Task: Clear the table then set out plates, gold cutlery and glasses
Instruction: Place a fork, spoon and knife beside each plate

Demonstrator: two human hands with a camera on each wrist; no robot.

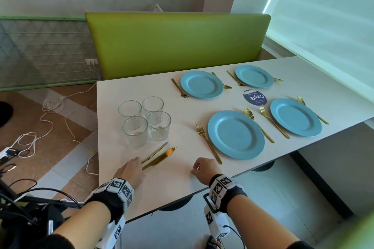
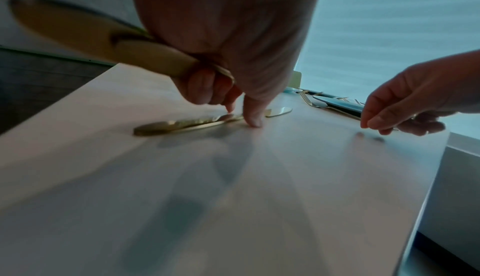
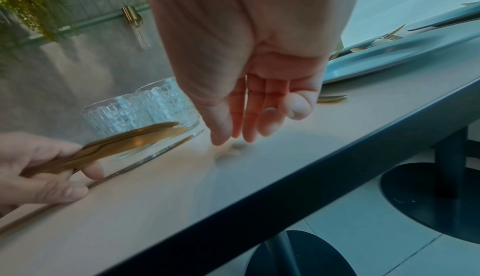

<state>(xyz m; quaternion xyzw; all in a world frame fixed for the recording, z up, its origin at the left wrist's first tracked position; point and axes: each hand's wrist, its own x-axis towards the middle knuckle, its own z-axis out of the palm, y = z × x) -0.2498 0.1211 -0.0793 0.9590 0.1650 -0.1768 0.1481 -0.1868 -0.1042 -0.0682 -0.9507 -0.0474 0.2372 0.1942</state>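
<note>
We are at the knives: our left hand [image 1: 129, 172] grips gold knives [image 3: 135, 140], apparently two, while reaching for another knife [image 2: 182, 125] on the table [image 1: 174, 176]. Right hand [image 1: 204, 170] hangs relaxed, empty. Next, pinch it up.

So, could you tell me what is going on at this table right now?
A person is setting the table. Four blue plates are out, each with a gold fork and spoon beside it. The left hand holds gold knives lifted off the table and reaches for another knife lying flat. The right hand hovers empty. Four glasses wait clustered together.
</note>
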